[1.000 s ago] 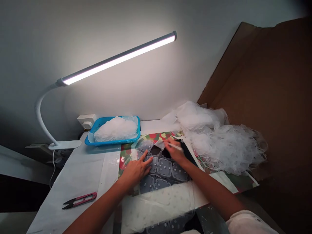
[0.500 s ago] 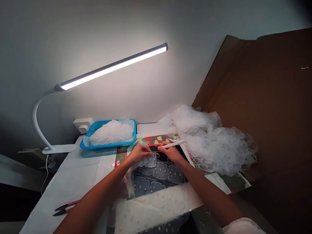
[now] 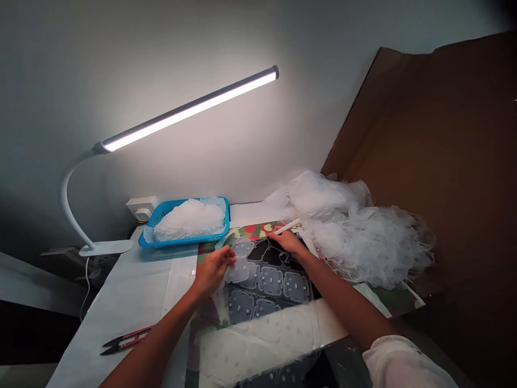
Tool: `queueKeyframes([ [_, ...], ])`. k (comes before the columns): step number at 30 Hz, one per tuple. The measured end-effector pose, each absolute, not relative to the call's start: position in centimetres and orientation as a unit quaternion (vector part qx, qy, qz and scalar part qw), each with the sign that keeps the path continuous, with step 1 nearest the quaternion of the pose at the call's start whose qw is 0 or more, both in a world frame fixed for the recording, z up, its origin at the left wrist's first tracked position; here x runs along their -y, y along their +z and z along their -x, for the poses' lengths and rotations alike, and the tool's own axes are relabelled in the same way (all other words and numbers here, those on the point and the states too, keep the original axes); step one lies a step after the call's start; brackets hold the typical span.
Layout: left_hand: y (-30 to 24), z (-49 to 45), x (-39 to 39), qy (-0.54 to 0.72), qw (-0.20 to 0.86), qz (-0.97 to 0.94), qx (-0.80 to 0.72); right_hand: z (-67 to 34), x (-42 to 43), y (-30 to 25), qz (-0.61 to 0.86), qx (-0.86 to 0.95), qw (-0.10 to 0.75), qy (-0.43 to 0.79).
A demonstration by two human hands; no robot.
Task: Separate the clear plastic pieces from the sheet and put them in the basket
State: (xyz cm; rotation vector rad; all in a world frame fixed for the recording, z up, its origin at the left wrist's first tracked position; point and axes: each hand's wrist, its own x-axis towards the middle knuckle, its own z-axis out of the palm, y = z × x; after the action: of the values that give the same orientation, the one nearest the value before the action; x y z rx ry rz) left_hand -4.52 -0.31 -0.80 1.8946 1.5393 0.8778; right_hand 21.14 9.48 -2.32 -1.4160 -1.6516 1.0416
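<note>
My left hand has its fingers pinched at the edge of a small clear plastic piece, rounded at the corners; part of its grip is hidden. In my right hand is a slim white pen-like tool, slanting up to the right. Beneath both hands lies a clear sheet of joined cut-out pieces with small round dots, over a dark backing. Bare openings with thin clear outlines show near its far side, close to my right hand.
A blue basket holds a heap of translucent pieces. To the right is a big pile of clear plastic scraps, beside a cardboard panel. Red-handled thread snips lie at left, and a lamp hangs above.
My hands have moved apart: the left one shifts left and slightly down with the clear piece, the right one goes right and away with the white tool. The view has shifted a little.
</note>
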Motion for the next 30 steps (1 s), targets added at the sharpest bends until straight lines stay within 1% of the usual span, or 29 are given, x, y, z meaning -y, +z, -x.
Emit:
queueKeyframes([
  [2,-0.7,6.3,0.5,0.325,0.256,-0.682,-0.603,-20.8,-9.6,-1.9,0.545,0.656,0.376,0.362],
  [5,-0.6,7.4,0.5,0.274,0.186,-0.661,-0.673,-18.1,-8.5,-1.7,0.478,0.717,0.402,0.31],
  [8,-0.8,6.6,0.8,0.207,0.1,-0.7,-0.677,-14.6,-6.9,-2.2,0.39,0.77,0.366,0.348],
  [11,-1.4,5.6,1.4,0.123,0.053,-0.765,-0.63,-12.7,-5.9,-3.0,0.367,0.789,0.346,0.352],
  [13,-1.9,5.4,1.7,0.072,0.047,-0.791,-0.606,-12.4,-5.8,-3.2,0.363,0.795,0.35,0.337],
  [16,-2.2,5.4,1.9,0.037,0.035,-0.8,-0.598,-12.7,-6.0,-3.2,0.351,0.805,0.348,0.328],
  [24,-1.5,5.1,2.0,0.019,0.044,-0.79,-0.612,-12.5,-6.6,-3.5,0.328,0.826,0.325,0.323],
  [30,-1.3,4.9,2.0,-0.008,0.031,-0.788,-0.615,-12.4,-6.6,-3.5,0.323,0.828,0.333,0.313],
])
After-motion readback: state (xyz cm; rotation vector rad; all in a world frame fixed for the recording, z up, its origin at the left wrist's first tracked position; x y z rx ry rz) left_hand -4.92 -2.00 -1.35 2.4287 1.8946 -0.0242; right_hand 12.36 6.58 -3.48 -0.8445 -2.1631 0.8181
